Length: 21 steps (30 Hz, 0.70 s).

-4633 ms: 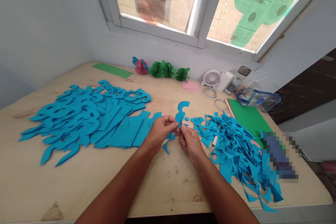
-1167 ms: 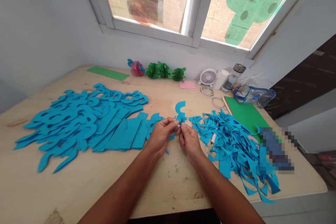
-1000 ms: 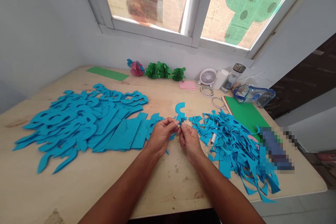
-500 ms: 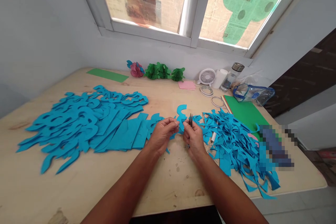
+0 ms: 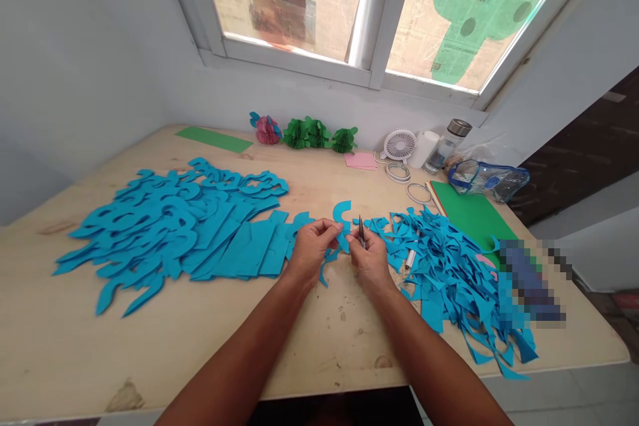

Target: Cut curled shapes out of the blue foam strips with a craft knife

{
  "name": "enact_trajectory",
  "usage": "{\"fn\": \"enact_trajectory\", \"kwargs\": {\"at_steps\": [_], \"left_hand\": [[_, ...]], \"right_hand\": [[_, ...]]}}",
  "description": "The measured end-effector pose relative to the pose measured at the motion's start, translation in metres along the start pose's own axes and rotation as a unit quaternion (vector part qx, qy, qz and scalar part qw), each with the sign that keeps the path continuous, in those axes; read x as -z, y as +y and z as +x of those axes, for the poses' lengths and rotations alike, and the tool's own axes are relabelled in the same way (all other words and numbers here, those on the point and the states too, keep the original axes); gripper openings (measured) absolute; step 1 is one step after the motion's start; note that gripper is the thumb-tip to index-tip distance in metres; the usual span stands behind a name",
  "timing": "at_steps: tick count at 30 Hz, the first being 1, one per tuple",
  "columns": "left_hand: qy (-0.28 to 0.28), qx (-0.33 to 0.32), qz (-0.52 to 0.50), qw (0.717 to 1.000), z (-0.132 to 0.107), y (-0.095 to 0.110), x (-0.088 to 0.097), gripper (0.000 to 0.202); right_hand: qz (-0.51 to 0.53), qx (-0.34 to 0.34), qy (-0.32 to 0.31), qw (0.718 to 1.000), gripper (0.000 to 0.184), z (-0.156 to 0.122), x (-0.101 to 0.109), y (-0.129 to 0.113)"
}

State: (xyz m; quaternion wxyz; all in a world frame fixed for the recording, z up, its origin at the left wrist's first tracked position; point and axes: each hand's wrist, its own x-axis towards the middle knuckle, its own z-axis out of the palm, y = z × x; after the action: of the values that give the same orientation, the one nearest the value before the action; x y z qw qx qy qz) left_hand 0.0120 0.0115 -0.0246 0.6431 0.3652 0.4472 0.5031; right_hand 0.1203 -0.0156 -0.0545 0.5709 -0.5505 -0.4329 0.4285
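Observation:
My left hand (image 5: 312, 249) pinches a curved blue paper cutout (image 5: 342, 213) that rises above my fingers at the middle of the wooden table (image 5: 200, 339). My right hand (image 5: 369, 259) is closed round small dark scissors (image 5: 361, 231), whose blades point up beside the cutout. To the left lies a big spread of finished blue cutouts (image 5: 164, 226) and blue paper rectangles (image 5: 254, 249). A heap of blue paper scraps (image 5: 449, 279) lies just right of my right hand.
At the back stand paper honeycomb ornaments (image 5: 304, 133), a pink note (image 5: 362, 160), a small white fan (image 5: 399, 145), tape rings (image 5: 399, 172), a bottle (image 5: 446, 143) and a clear pouch (image 5: 489, 180). Green sheets (image 5: 469, 216) lie right, a green strip (image 5: 214, 140) far left.
Over the last second my right hand turned and the scissor blades came up into sight beside the cutout. The view shifted slightly; both hands stay at the table's middle.

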Motion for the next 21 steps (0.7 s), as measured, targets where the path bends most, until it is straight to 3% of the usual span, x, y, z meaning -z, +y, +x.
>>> {"fn": "enact_trajectory", "kwargs": {"at_steps": [4,9,14,18,21], "left_hand": [[0.017,-0.019,-0.002,1.0,0.004,0.002,0.004,0.027],[0.102,-0.066,-0.064,0.991,0.016,0.014,0.019,0.022],[0.074,-0.048,-0.049,0.995,0.017,0.018,0.02,0.021],[0.078,-0.075,-0.031,0.994,0.009,0.031,0.02,0.019],[0.094,-0.091,-0.016,0.991,0.0,0.05,0.04,0.018]], "right_hand": [[-0.019,0.009,0.002,1.0,0.022,0.0,0.002,0.005],[-0.044,0.018,0.015,0.999,0.022,0.001,0.004,0.011],[-0.079,0.037,0.048,0.995,0.021,0.003,0.006,0.012],[-0.113,0.052,0.067,0.99,0.022,0.006,0.01,0.01],[-0.135,0.051,0.065,0.987,0.024,0.007,0.012,0.011]]}}
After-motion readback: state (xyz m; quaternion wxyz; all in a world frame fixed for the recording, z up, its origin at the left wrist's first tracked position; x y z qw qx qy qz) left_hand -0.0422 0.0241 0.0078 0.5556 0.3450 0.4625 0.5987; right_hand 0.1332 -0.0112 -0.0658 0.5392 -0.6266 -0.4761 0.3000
